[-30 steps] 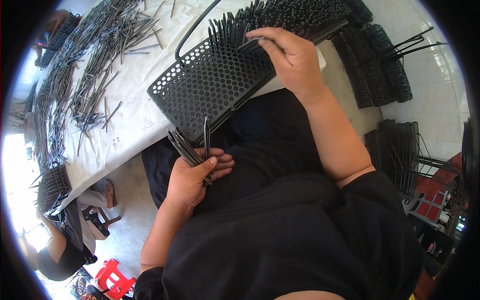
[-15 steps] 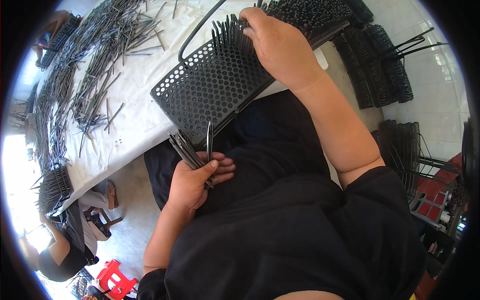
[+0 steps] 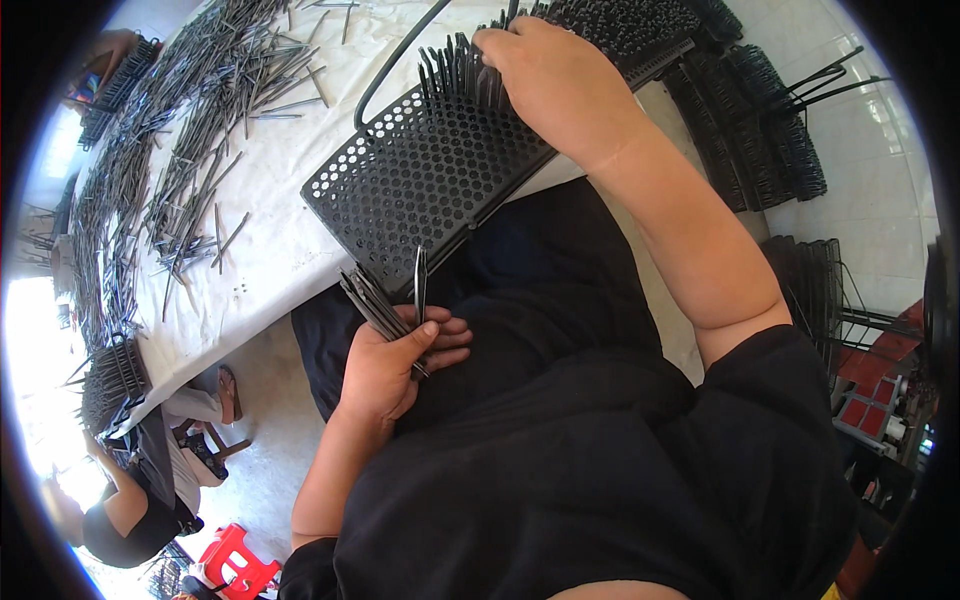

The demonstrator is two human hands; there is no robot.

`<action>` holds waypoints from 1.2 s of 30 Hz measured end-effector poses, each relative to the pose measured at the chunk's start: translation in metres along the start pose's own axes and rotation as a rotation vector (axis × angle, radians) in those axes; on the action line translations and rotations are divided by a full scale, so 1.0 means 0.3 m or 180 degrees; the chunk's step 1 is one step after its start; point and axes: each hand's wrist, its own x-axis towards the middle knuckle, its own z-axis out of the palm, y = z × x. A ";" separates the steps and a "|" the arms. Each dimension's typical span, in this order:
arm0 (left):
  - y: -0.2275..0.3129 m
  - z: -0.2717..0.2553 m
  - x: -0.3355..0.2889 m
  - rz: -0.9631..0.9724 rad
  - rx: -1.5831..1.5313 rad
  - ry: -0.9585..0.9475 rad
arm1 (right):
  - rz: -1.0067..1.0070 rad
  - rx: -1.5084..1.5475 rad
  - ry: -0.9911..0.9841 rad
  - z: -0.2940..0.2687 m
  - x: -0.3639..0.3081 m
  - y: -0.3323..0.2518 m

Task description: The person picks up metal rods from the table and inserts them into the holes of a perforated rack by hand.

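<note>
My left hand [image 3: 395, 365] is closed around a bundle of slim dark metal tweezers [image 3: 372, 305], with one pair [image 3: 420, 283] standing apart from the rest near the fingertips. Before me a black perforated rack [image 3: 400, 165] lies tilted over the table's edge and my lap. Upright dark tweezers [image 3: 450, 72] fill holes in its far part, while its near holes show bare. My right hand [image 3: 550, 80] is at these standing pieces, thumb and fingers pinched together; what lies between the fingertips is hidden.
Loose tweezers [image 3: 215, 110] lie heaped across the white-covered table [image 3: 290, 235]. A filled rack [image 3: 640, 45] is beyond my right hand; more racks [image 3: 765, 130] stand at the right. At lower left are another person [image 3: 125, 510] and a red stool [image 3: 238, 562].
My right hand has shifted slightly left and up along the standing tweezers, its elbow moving outward to the right. The left hand keeps its bundle almost in place.
</note>
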 end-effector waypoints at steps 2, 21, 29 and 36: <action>-0.001 -0.002 0.000 0.0003 -0.0007 -0.0011 | 0.0031 -0.0008 0.0001 -0.006 0.000 0.003; -0.006 -0.003 -0.001 0.0004 0.0053 -0.0016 | 0.0301 0.0966 -0.0158 -0.074 -0.063 0.118; -0.005 -0.001 0.002 -0.0030 0.0152 0.0019 | 0.0715 0.1363 -0.0166 -0.071 -0.071 0.105; -0.004 -0.005 0.004 0.0002 0.0256 0.0005 | -0.0348 0.0229 0.0828 -0.007 -0.064 0.110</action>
